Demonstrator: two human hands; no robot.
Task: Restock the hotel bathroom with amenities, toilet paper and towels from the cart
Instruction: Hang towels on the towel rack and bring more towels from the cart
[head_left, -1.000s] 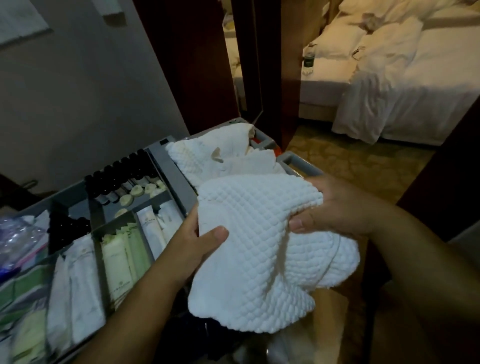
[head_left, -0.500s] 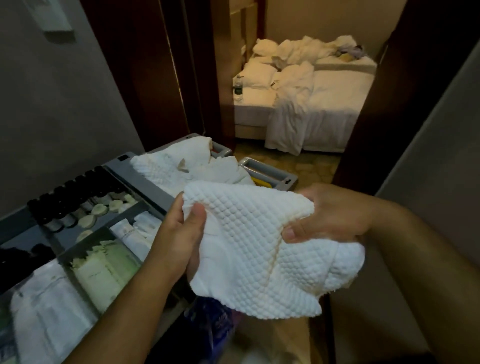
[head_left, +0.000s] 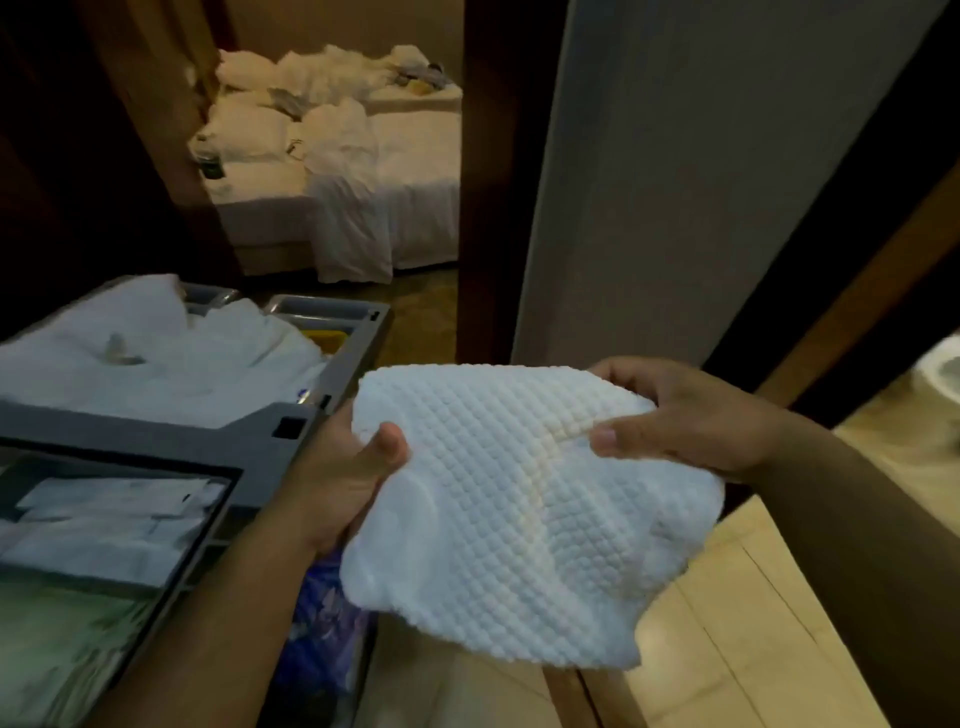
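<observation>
My left hand (head_left: 343, 478) and right hand (head_left: 685, 415) pinch the towel (head_left: 519, 509) (thumbs on top). Best carried level, off the cart (head_left: 249, 441) beside my left.

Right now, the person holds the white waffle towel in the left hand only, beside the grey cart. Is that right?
Not quite. The head view shows both hands on the white waffle towel: the left hand grips one edge, the right hand pinches the other. It is beside the grey cart, as said.
</observation>
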